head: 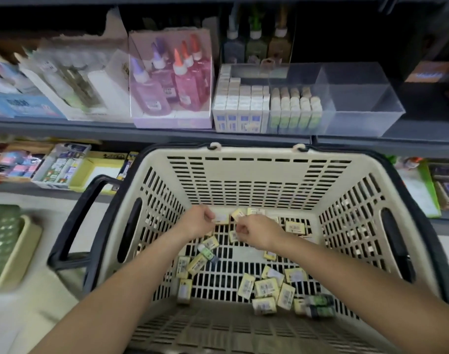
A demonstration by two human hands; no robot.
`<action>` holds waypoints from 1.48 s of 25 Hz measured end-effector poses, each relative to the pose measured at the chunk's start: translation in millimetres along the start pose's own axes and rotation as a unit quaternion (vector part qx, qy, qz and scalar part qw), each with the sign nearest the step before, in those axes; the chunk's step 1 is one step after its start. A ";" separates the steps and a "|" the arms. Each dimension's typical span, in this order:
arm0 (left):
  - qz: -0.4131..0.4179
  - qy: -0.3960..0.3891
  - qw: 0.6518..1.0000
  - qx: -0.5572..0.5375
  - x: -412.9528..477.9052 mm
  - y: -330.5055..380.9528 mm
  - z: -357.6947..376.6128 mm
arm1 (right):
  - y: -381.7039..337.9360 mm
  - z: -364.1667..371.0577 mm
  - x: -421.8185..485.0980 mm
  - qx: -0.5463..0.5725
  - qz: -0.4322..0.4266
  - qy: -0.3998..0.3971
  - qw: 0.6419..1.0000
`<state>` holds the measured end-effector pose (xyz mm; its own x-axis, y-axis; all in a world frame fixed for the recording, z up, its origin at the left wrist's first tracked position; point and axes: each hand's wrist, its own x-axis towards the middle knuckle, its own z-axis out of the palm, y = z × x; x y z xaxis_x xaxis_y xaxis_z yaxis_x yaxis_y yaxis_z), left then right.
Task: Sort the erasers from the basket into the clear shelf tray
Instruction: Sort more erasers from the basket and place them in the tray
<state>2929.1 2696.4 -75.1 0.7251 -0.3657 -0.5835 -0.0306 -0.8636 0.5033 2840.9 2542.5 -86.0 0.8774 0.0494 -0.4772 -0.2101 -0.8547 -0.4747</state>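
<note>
Looks partway done: left grip [199, 222] pinching an eraser [222, 218], right grip [259, 232] pinching a second eraser [238, 214] at the far end of the basket [256, 152], many more loose inside, tray [359, 98] on the shelf [167, 132] above only part filled.

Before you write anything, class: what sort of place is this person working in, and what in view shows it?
Probably a stationery shop aisle: shelves hold a display box of glue bottles and a clear shelf tray of stacked erasers, and a cream shopping basket below holds loose erasers in wrappers.
</note>
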 end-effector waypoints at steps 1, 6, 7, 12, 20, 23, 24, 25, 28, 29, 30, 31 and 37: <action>-0.009 -0.029 0.995 0.094 0.9 -6.0 -0.9 | -0.2 11.5 0.1 -0.001 -0.006 -0.012 1.000; -0.019 -0.156 0.962 0.225 -1.1 -32.0 10.3 | 6.6 25.0 -8.0 0.022 -0.004 -0.052 0.998; -0.006 -0.148 0.967 0.207 -0.8 -32.9 12.1 | 12.8 18.5 -10.2 0.059 0.014 -0.046 0.997; 0.050 -0.143 0.987 0.059 -1.2 -17.7 15.2 | 44.4 -13.0 -29.6 -0.011 0.089 -0.117 0.989; 0.095 -0.208 0.965 -0.130 -24.2 24.7 30.0 | 65.6 -9.7 -70.4 -0.204 0.146 -0.400 0.881; 0.106 -0.209 0.963 -0.134 -28.4 28.2 30.4 | 67.8 9.1 -75.5 -0.240 0.149 -0.434 0.856; 0.111 -0.209 0.963 -0.132 -28.6 29.1 29.9 | 68.4 14.8 -77.1 -0.242 0.152 -0.430 0.857; 0.115 -0.209 0.962 -0.131 -28.6 29.9 29.6 | 68.0 18.0 -78.3 -0.240 0.153 -0.421 0.862; 0.118 -0.212 0.961 -0.132 -29.9 31.5 29.5 | 69.5 21.5 -79.5 -0.224 0.170 -0.398 0.873; 0.119 -0.212 0.961 -0.133 -30.5 31.8 29.2 | 71.2 22.5 -79.8 -0.214 0.183 -0.398 0.873; 0.119 -0.211 0.961 -0.135 -31.0 32.3 29.2 | 72.5 23.3 -80.9 -0.197 0.202 -0.402 0.871; 0.119 -0.211 0.960 -0.138 -31.4 33.0 29.0 | 72.8 23.6 -81.7 -0.175 0.224 -0.406 0.868; 0.105 -0.213 0.959 -0.156 -34.6 35.3 24.3 | 66.5 7.7 -77.8 -0.081 0.218 -0.432 0.872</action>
<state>2886.2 2670.1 -52.6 0.3771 -0.6856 -0.6227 0.1116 -0.6338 0.7654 2755.4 2485.8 -86.2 0.0633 0.0133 -0.9979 -0.3174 -0.9477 -0.0328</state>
